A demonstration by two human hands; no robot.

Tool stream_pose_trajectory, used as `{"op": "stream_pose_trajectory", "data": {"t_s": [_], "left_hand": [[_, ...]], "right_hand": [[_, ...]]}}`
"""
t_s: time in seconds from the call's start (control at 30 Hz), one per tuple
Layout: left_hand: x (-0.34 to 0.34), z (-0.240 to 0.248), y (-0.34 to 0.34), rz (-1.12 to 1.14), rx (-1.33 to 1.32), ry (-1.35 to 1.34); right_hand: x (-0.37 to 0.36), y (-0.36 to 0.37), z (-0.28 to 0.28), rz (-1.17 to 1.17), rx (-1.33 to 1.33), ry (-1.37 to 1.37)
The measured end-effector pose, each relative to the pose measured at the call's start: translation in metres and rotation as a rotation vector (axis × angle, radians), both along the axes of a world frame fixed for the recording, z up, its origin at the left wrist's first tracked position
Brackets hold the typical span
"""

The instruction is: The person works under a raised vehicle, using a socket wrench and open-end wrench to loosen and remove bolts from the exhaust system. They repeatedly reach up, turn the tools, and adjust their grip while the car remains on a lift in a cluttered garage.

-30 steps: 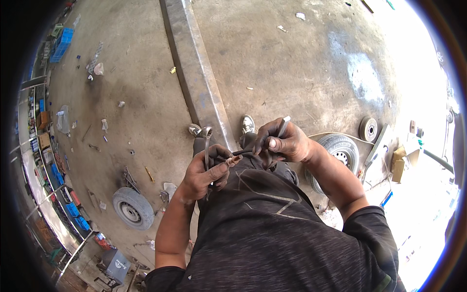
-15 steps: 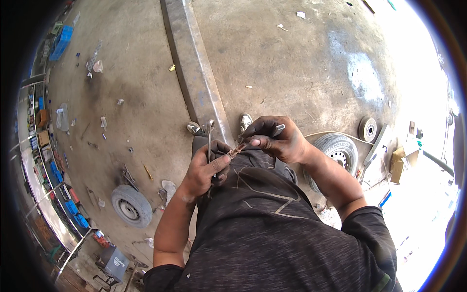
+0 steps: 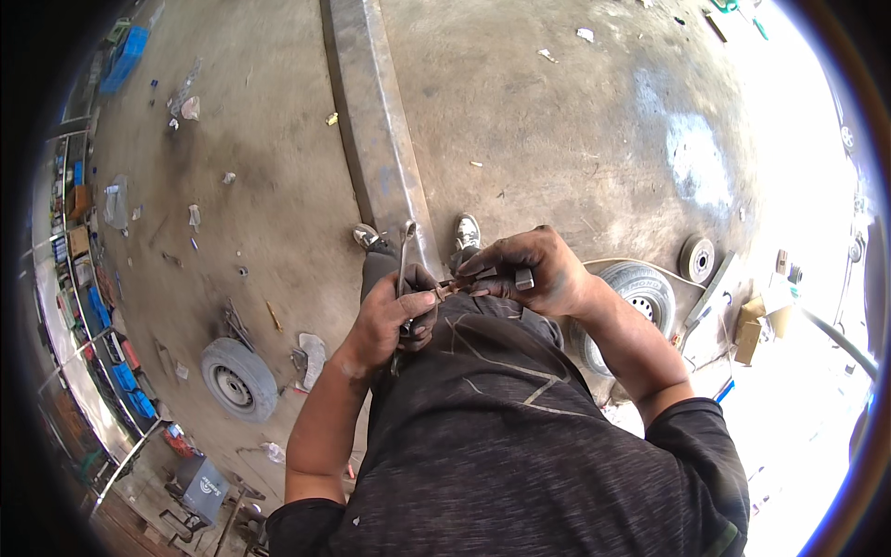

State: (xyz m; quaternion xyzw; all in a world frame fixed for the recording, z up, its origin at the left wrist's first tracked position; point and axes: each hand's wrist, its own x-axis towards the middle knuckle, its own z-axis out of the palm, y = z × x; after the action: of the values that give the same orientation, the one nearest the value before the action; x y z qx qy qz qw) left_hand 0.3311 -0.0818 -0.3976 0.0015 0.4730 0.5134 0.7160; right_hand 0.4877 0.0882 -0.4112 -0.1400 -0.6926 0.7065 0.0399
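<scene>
My left hand (image 3: pixel 379 320) is closed round a wrench (image 3: pixel 406 246), whose ring end stands up past the fingers. Between its thumb and forefinger it also grips a small rusty metal piece (image 3: pixel 445 290), perhaps a bolt; the exact kind is too small to tell. My right hand (image 3: pixel 549 269) meets it from the other side, its fingertips pinched at the far end of that piece. A flat grey metal bar end (image 3: pixel 524 278) sticks out from under the right hand's fingers; the rest of it is hidden. Both hands are blackened and held in front of my waist.
A long steel beam (image 3: pixel 379 139) runs along the floor ahead of my feet. Wheels with tyres lie at right (image 3: pixel 663 290) and left (image 3: pixel 263 371). A brake drum (image 3: pixel 696 259) and a cardboard box (image 3: pixel 748 339) are farther right. A grey case (image 3: pixel 202 490) stands lower left.
My right hand has shifted slightly, its fingers straighter over the rusty piece, and the grey bar end has turned. The left hand keeps its hold. The whole view has moved a little.
</scene>
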Motion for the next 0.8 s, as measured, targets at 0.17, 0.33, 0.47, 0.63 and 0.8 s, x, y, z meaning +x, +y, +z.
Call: {"op": "stream_pose_trajectory", "data": {"t_s": [0.17, 0.33, 0.47, 0.63, 0.8], "left_hand": [[0.009, -0.003, -0.001, 0.081, 0.002, 0.131], [0.008, -0.009, -0.002, 0.080, 0.000, 0.243], [0.006, -0.010, -0.002, 0.108, -0.021, 0.259], [0.011, -0.029, -0.002, 0.072, 0.065, 0.774], [0.013, -0.025, 0.004, -0.138, 0.056, 1.215]], "right_hand": [[-0.004, 0.001, 0.000, 0.020, 0.196, 0.002], [-0.009, -0.009, -0.014, -0.026, 0.269, -0.060], [-0.012, -0.009, -0.013, -0.022, 0.156, -0.155], [-0.013, -0.014, -0.011, -0.007, 0.206, -0.022], [-0.010, -0.021, -0.022, -0.075, 0.453, 0.036]]}}
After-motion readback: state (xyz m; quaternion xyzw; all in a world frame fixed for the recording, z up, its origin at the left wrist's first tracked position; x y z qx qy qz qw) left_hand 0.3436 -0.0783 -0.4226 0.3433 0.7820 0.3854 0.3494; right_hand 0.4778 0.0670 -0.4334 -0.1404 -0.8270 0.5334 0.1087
